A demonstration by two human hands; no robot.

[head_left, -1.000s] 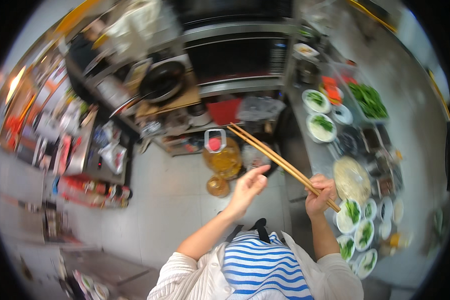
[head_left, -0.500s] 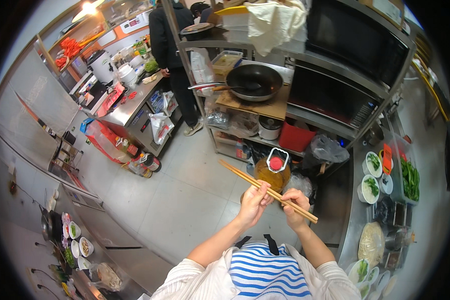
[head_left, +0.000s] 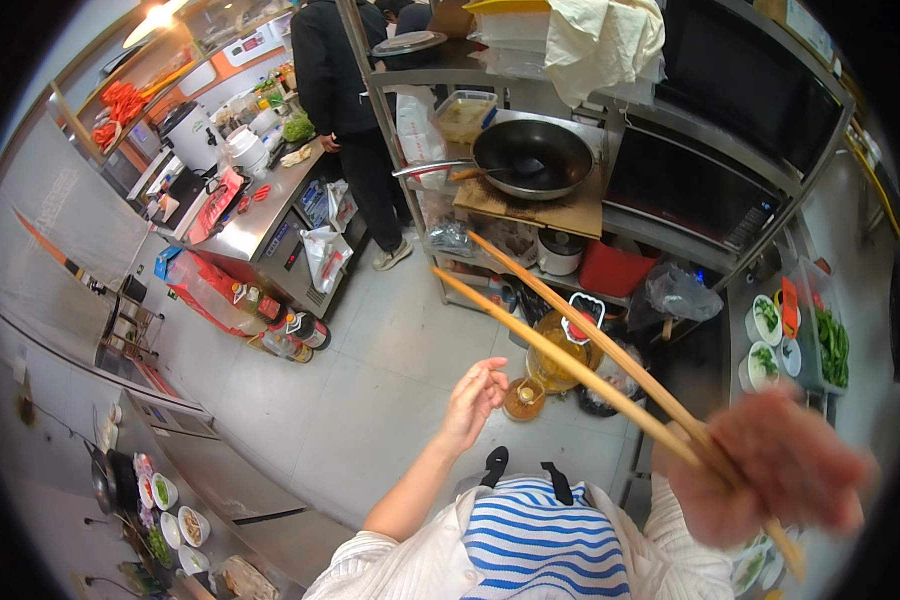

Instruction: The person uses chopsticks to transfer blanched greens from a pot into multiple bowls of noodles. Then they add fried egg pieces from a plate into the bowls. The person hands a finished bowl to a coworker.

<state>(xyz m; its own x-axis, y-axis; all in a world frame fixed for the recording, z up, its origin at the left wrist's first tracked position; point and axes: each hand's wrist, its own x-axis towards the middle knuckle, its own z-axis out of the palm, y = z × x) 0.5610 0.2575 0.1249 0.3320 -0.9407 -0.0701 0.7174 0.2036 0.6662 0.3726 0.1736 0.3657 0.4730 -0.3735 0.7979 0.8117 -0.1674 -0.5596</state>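
A pair of long wooden chopsticks [head_left: 590, 375] slants across the view, their tips spread apart toward the upper left. My right hand [head_left: 770, 465], blurred by motion and close to the camera, grips them near their lower ends. Out over the floor, my left hand [head_left: 473, 402] holds nothing; its fingers are loosely bent and apart. Just beyond that hand, a small round jar with brown contents [head_left: 524, 399] stands on the floor beside a big oil jug [head_left: 555, 360] with a red cap, which the chopsticks partly hide.
A metal rack [head_left: 670, 105] ahead holds a black wok [head_left: 533, 160], ovens and a red bin [head_left: 611, 266]. Bowls of greens [head_left: 763, 320] line the right counter. Several bottles [head_left: 288, 335] stand on the floor at left, and a person in black [head_left: 335, 90] is near the far counter.
My left hand has let go of the chopsticks and moved slightly left. My right hand has lifted them rightward, close to the camera, and their tips have spread apart.
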